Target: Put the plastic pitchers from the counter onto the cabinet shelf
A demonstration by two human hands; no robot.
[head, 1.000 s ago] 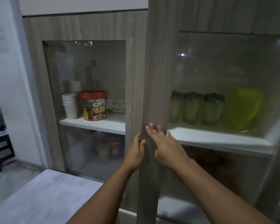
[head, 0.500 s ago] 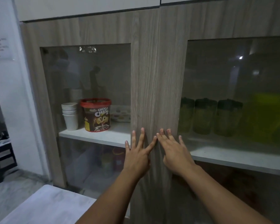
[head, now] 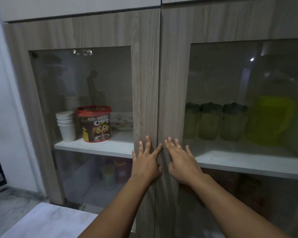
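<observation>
Head view, cabinet front, doors meeting flush along the centre seam.

Far left: white wall (head: 0, 100); dark furniture at the frame edge, too cut off to identify. Lower left: pale counter (head: 46, 222), bare part visible.

Left door (head: 144, 74): wood grain frame, glass pane. Behind the glass, on a white shelf (head: 93, 146): stack of paper cups (head: 65, 125), just beside it a tub (head: 94, 123) with red lid and "CHOCO CHIPS" label, then a spotted plate (head: 122, 123) further back and right. Below that shelf: blurred containers, not identifiable.

Left hand (head: 145, 166): flat on the left door's inner stile, fingers spread, index tip reaching the seam. Nothing held.

Right hand (head: 183, 166): flat on the right door (head: 174, 74) stile, fingers spread, nothing held. The two hands sit side by side, either side of the seam, close but apart.

Behind the right pane, on a white shelf (head: 248, 162): three green pitchers (head: 208, 121) with dark lids, upright in a row, near each other; contact between them cannot be told through the tinted glass. Right of them, a larger yellow-green jug (head: 272, 119), upright, just beside the third pitcher.

Pitchers relative to hands: up and to the right of the right hand, behind the glass, apart from it. Nearest pitcher is partly hidden by the door stile.
</observation>
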